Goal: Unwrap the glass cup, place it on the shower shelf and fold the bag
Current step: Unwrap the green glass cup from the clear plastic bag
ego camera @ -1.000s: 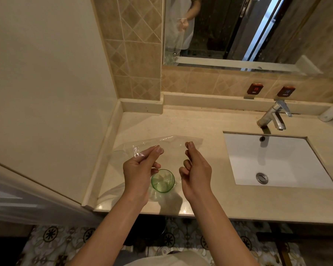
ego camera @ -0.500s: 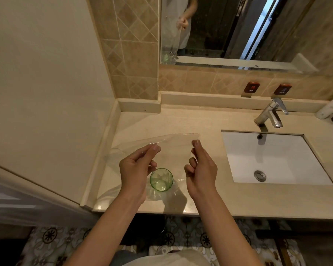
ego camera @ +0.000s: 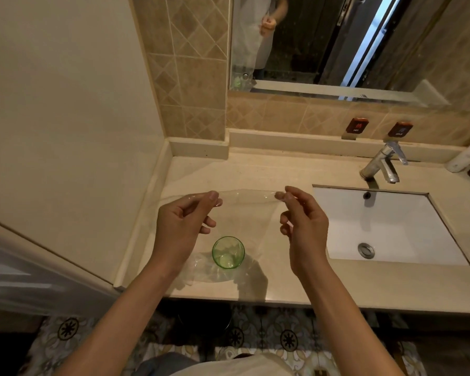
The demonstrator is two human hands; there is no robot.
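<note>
Both hands have spread apart since before; left hand (ego camera: 183, 223) and right hand (ego camera: 304, 226) each pinch the clear bag (ego camera: 248, 198) rim, green glass cup (ego camera: 228, 252) between them.

I have moved my left hand (ego camera: 181, 226) and right hand (ego camera: 303, 226) further apart, stretching the bag (ego camera: 248, 198) mouth wider across the frame's middle.

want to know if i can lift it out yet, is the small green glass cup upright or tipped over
Upright: the small green glass cup shows its round rim and base from above, standing on the beige counter, seemingly inside the clear plastic bag.
</note>
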